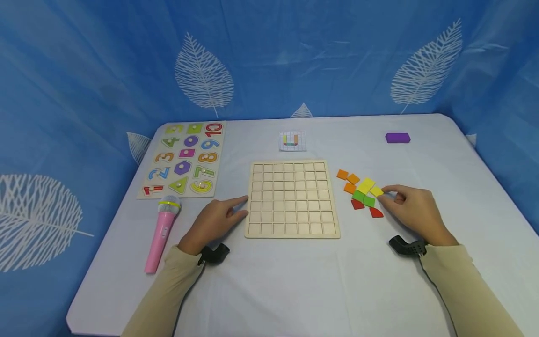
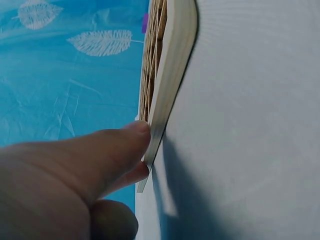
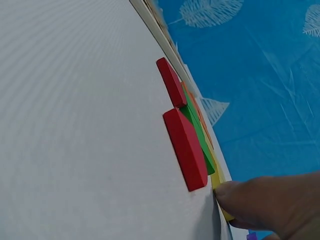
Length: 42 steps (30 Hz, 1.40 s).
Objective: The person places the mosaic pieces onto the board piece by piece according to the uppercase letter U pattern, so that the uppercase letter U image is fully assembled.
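A wooden grid board (image 1: 290, 199) lies flat, its square cells holding no tiles. My left hand (image 1: 216, 220) touches the board's left edge with thumb and index finger extended; in the left wrist view the fingertips rest against the wooden rim (image 2: 172, 60). On the right, my right hand (image 1: 412, 210) pinches a yellow square tile (image 1: 376, 191) between thumb and index finger. Beside that tile lie more yellow tiles (image 1: 365, 185), green tiles (image 1: 369, 201), orange tiles (image 1: 342, 174) and two red pieces (image 1: 376, 213) with a curved side. The red pieces (image 3: 186, 150) appear large in the right wrist view.
Behind the board lies a small card (image 1: 293, 141) with a coloured U shape on a grid. A number-and-shape puzzle board (image 1: 181, 159) is at the back left, with a pink toy microphone (image 1: 162, 234) in front of it. A purple block (image 1: 397, 138) sits at the back right.
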### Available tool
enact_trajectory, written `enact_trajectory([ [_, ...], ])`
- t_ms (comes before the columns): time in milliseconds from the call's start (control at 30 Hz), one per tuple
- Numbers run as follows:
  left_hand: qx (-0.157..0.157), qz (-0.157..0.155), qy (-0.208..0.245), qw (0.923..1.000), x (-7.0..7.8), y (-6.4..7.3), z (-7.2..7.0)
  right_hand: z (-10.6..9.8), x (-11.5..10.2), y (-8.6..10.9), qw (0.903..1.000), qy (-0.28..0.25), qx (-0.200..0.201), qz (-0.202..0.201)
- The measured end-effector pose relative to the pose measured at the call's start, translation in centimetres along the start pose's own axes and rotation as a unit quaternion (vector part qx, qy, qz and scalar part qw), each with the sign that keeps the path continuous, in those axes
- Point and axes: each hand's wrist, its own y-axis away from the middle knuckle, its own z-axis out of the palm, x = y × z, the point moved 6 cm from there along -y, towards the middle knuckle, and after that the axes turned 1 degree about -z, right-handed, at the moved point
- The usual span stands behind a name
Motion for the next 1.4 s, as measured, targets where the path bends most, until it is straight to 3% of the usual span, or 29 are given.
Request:
enact_trajectory([
  [233, -0.001, 0.002, 0.005, 1.0000, -0.1, 0.1, 0.1, 0.0, 0.2, 0.0, 0.9998, 0.012, 0.004, 0.015],
  [833, -0.004, -0.002, 0.007, 1.0000, -0.1, 0.0, 0.2, 0.3, 0.0, 0.1, 0.9994, 0.015, 0.022, -0.022],
  [1133, -0.003, -0.004, 0.003, 1.0000, -0.1, 0.0, 0.3, 0.1, -0.2, 0.2, 0.9994, 0.000, 0.031, -0.015],
  [1400, -0.006, -0.010, -0.004, 0.9999, 0.2, 0.1, 0.3, -0.3, -1.8, 0.1, 0.9963, 0.017, 0.048, -0.069],
])
